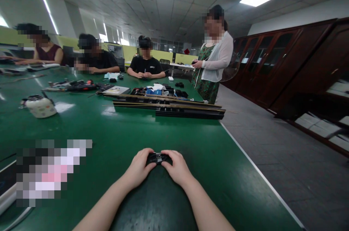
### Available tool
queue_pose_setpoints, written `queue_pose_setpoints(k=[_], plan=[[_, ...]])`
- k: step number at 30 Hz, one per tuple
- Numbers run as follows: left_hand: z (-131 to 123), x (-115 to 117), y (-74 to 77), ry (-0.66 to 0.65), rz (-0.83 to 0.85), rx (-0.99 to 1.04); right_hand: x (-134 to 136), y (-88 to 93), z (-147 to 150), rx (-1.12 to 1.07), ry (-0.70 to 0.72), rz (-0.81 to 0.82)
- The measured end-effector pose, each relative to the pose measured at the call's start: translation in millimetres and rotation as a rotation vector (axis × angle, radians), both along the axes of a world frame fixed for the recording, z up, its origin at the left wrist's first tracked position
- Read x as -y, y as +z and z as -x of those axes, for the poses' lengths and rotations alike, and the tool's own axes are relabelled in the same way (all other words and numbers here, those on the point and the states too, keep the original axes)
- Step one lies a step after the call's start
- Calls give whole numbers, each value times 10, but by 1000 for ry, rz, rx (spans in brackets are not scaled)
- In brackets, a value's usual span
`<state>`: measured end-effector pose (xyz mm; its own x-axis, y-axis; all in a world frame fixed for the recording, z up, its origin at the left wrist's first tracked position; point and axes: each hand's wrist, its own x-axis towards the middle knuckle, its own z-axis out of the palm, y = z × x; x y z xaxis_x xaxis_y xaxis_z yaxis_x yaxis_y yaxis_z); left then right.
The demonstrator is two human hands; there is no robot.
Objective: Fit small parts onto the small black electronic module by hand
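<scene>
Between my two hands is a small black device point(157, 158) with a lighter, metallic-looking patch in its middle; its exact kind is too small to make out. My left hand point(142, 165) grips its left end, thumb at the near side and fingers curled over the far side. On the opposite end, my right hand point(176, 165) holds it in the same way. Both hands are low over the green table point(131, 133), close to its surface. The fingers cover both ends of the device.
Long black rails point(188, 114) with thin brass-coloured rods lie across the table ahead. A white patterned mug point(40, 106) stands at left, beyond a blurred-out object point(51, 173). Tools point(79, 85) and blue items point(154, 92) lie farther back. Several people sit or stand around the table.
</scene>
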<state>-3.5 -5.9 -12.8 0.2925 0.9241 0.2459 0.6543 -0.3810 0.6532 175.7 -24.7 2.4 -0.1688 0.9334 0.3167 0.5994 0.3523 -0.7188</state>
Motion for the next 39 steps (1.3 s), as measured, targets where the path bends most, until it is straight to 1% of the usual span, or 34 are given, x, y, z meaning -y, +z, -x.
queue_pose_setpoints(k=[5, 9, 13, 19, 25, 29, 35, 39], plan=[[10, 4, 39, 15, 49, 10, -19, 12, -5, 9, 8, 7], [-3, 37, 16, 73, 59, 20, -31, 28, 0, 14, 10, 4], [-14, 66, -16, 97, 45, 32, -34, 54, 12, 20, 13, -1], [16, 77, -41, 40, -15, 50, -31, 68, 21, 31, 20, 10], [13, 94, -2, 27, 11, 61, -19, 63, 21, 47, 9, 21], [-3, 94, 5, 34, 23, 54, -26, 54, 16, 47, -8, 32], [-14, 75, -51, 60, 22, 43, -41, 53, 10, 38, -3, 52], [-12, 78, -39, 51, 10, 38, -37, 57, 10, 21, 2, 58]])
